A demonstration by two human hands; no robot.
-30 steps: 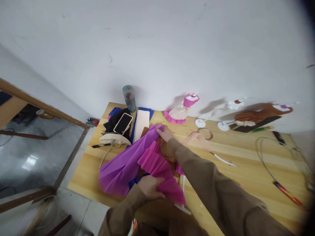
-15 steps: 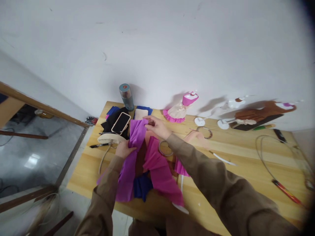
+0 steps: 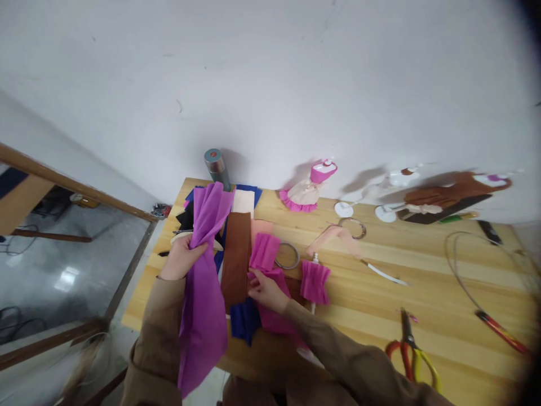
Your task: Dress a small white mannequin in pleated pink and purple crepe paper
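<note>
Purple paper (image 3: pixel 203 304), judged light, limp and easily torn, is clasped mid-length by the left hand (image 3: pixel 180 264); pink paper (image 3: pixel 265 252) is pinched in fingers of the right hand (image 3: pixel 265 290).

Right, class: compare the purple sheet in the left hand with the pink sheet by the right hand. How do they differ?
Colour: the purple sheet is violet, the pink sheet magenta. Pose: the purple sheet is held up by the left hand and hangs past the table edge; the pink sheet lies on the table, touched by the right hand. Size: the purple sheet looks longer than the pink sheet. Both are creased.
</note>
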